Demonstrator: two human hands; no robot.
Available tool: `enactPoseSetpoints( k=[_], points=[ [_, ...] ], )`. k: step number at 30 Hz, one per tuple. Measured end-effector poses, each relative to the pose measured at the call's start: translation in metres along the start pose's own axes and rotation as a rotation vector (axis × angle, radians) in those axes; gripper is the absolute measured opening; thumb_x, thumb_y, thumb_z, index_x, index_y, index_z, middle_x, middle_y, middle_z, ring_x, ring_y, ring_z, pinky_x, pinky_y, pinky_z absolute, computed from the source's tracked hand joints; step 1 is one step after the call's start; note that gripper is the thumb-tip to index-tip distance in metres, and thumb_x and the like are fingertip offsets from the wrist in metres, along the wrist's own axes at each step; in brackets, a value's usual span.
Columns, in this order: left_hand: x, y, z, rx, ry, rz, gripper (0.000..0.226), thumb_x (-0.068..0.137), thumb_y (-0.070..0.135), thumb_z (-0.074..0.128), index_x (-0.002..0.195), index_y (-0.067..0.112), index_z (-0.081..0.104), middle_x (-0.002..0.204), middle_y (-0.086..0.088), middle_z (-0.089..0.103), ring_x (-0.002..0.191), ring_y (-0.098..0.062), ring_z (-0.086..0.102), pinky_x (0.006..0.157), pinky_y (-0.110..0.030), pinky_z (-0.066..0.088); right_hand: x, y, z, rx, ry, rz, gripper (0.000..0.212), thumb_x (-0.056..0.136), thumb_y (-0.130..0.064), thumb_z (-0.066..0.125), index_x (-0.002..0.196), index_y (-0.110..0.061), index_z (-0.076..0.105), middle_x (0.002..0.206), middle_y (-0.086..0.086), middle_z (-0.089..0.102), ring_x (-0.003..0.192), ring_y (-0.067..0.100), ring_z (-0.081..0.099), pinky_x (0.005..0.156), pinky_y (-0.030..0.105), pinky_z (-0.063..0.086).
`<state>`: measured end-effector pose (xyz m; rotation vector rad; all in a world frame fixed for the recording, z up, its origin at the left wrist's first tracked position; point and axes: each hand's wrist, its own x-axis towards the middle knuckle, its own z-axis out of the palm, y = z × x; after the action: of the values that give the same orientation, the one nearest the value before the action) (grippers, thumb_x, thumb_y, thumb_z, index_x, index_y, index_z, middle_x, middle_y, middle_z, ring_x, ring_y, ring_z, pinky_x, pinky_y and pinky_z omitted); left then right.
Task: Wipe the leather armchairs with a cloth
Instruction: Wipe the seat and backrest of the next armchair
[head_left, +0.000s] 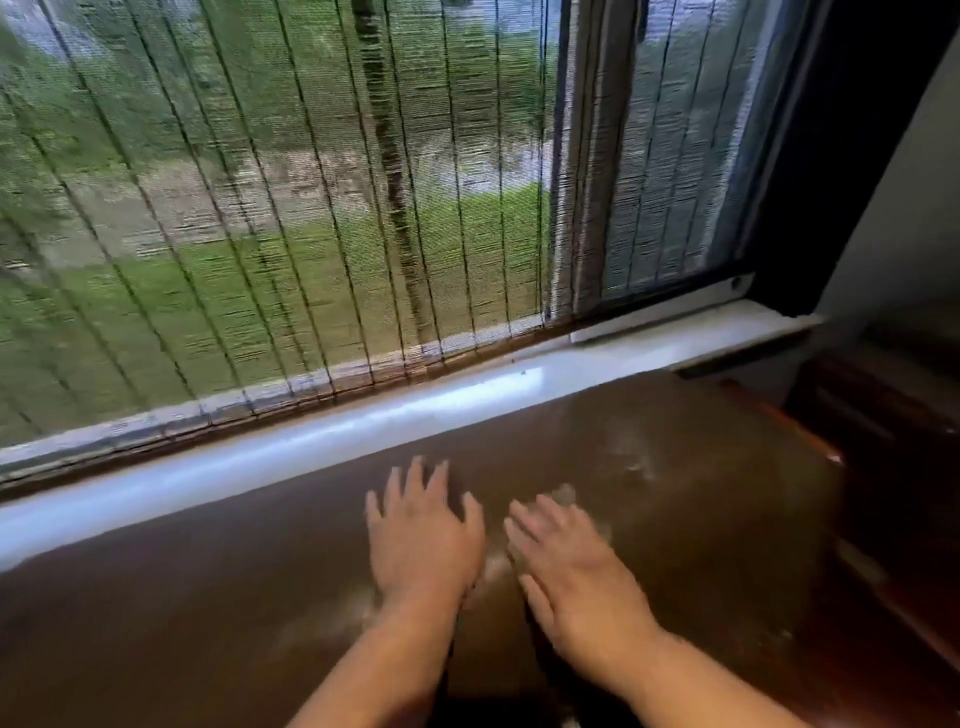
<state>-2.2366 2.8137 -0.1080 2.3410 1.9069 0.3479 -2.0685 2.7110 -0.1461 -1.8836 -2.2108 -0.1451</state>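
Blurrily, brown smooth leather armchair (675, 467), pale-streaked.

brown leather armchair (260, 623), white window sill (311, 447), thin dark-striped woven blind (260, 208)

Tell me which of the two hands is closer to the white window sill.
The left hand: its spread fingertips reach almost to the white window sill, while the right hand lies flat lower down on the brown leather surface.

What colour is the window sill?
White window sill, seen in the head view.
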Motion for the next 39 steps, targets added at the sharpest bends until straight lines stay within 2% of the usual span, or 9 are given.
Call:
enactPoseSetpoints(
  k=[3,9,15,20,23,29,35,37,39],
  points=[
    [0.008,0.005,0.01,0.055,0.069,0.003,0.072,0.098,0.064,0.019,0.165,0.037,0.027,0.174,0.008,0.021,0.161,-0.018,0.014,0.132,-0.047,0.01,0.002,0.053,-0.014,-0.038,-0.058,-0.097,0.057,0.097,-0.039,0.047,0.153,-0.029,0.047,0.161,-0.008,0.044,0.149,0.017,0.04,0.123,0.04,0.032],
    [0.014,0.01,0.019,0.077,0.071,0.002,0.077,0.089,0.063,0.022,0.157,0.037,0.047,0.167,0.007,0.039,0.156,-0.02,0.032,0.129,-0.044,0.018,0.037,0.128,-0.023,-0.015,0.076,0.531,0.065,0.101,-0.048,0.018,0.15,-0.024,0.054,0.158,0.001,0.048,0.15,0.028,0.037,0.127,0.046,0.025],
    [0.019,0.003,0.032,0.037,0.141,-0.026,0.068,0.082,0.055,0.041,0.136,0.028,0.071,0.149,-0.001,0.062,0.14,-0.028,0.054,0.119,-0.048,0.031,0.061,0.026,-0.001,-0.034,-0.055,-0.157,0.056,0.091,-0.043,0.043,0.139,-0.022,0.064,0.146,0.001,0.062,0.133,0.026,0.059,0.111,0.047,0.048],
    [0.02,0.004,0.034,0.07,0.17,-0.007,0.068,0.082,0.054,0.041,0.134,0.025,0.072,0.146,-0.004,0.064,0.136,-0.031,0.057,0.116,-0.049,0.033,0.04,0.164,-0.023,-0.076,0.017,0.474,0.065,0.1,-0.045,0.021,0.148,-0.018,0.056,0.158,0.005,0.049,0.148,0.033,0.04,0.126,0.048,0.027],
    [0.024,0.003,0.036,0.055,0.188,-0.01,0.068,0.081,0.053,0.041,0.133,0.024,0.072,0.146,-0.005,0.065,0.136,-0.032,0.057,0.116,-0.05,0.033,0.047,0.159,-0.03,-0.051,0.081,0.667,0.057,0.103,-0.039,0.03,0.146,-0.016,0.059,0.157,0.006,0.05,0.148,0.036,0.039,0.126,0.05,0.023],
    [0.02,0.006,0.037,0.043,0.187,0.002,0.068,0.082,0.053,0.04,0.134,0.023,0.072,0.146,-0.006,0.064,0.136,-0.032,0.056,0.116,-0.051,0.035,0.037,0.074,-0.012,0.032,-0.012,-0.035,0.052,0.09,-0.039,0.048,0.136,-0.023,0.066,0.146,-0.002,0.061,0.134,0.026,0.058,0.116,0.044,0.043],
    [0.021,0.005,0.038,0.032,0.196,0.002,0.069,0.083,0.055,0.04,0.137,0.025,0.07,0.149,-0.003,0.062,0.139,-0.03,0.053,0.12,-0.05,0.03,0.044,0.176,-0.046,-0.083,-0.068,0.774,0.056,0.107,-0.039,0.025,0.157,-0.02,0.043,0.166,0.006,0.035,0.155,0.029,0.026,0.129,0.045,0.012],
    [0.02,0.002,0.04,0.033,0.185,0.003,0.068,0.083,0.054,0.04,0.137,0.025,0.07,0.149,-0.003,0.062,0.139,-0.03,0.053,0.12,-0.05,0.03,0.068,0.141,-0.04,-0.05,-0.107,0.674,0.059,0.105,-0.042,0.023,0.155,-0.02,0.046,0.164,0.008,0.039,0.151,0.035,0.032,0.127,0.051,0.015],
    [0.018,0.001,0.041,0.037,0.179,0.009,0.068,0.082,0.054,0.041,0.137,0.026,0.071,0.149,-0.002,0.062,0.139,-0.03,0.053,0.119,-0.05,0.03,0.08,0.096,-0.02,-0.02,-0.116,0.312,0.064,0.099,-0.046,0.023,0.147,-0.02,0.056,0.157,0.008,0.05,0.143,0.038,0.044,0.125,0.052,0.021]
  ],
)
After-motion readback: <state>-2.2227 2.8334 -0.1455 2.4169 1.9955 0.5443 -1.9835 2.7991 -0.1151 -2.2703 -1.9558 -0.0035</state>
